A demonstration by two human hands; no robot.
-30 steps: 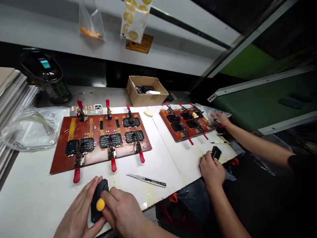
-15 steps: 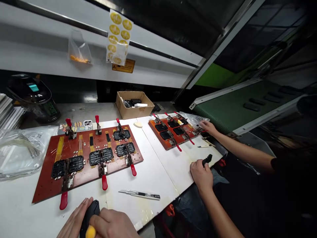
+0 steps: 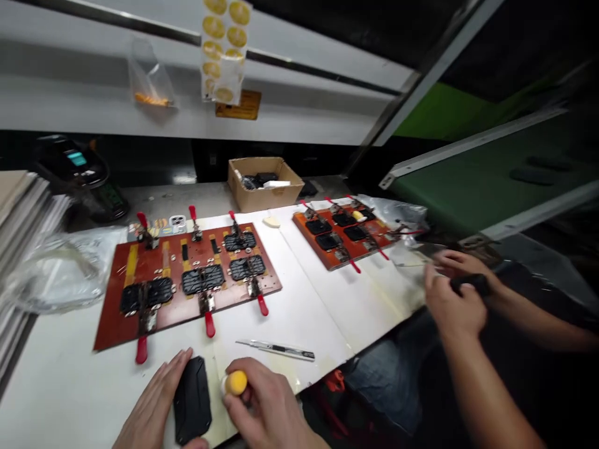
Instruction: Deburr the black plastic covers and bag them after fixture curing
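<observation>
At the bottom of the view, my left hand (image 3: 152, 402) lies along the left edge of a black rugged phone case (image 3: 192, 400), with the thumb tucked under it. My right hand (image 3: 266, 405) pinches a yellow round sponge dauber (image 3: 235, 383) just right of the case, not touching it. Both rest on a white table (image 3: 56, 386). Beyond them is a red-brown board (image 3: 173, 315) with black clamped pieces and red-handled toggle clamps. A steel utility knife (image 3: 275, 350) lies near my right hand.
A co-worker's hands (image 3: 453, 293) hold a black piece (image 3: 470, 284) at the right. An orange clamp board (image 3: 309, 242) sits at the far side. Behind stand a cardboard box (image 3: 262, 184) of parts, a plastic bag (image 3: 60, 274), a stack of sheets (image 3: 21, 212) and a green conveyor belt (image 3: 482, 181).
The black case now lies flat and lower on the table, and the yellow dauber has moved off its face to the right. The co-worker's hands have come together around the black piece.
</observation>
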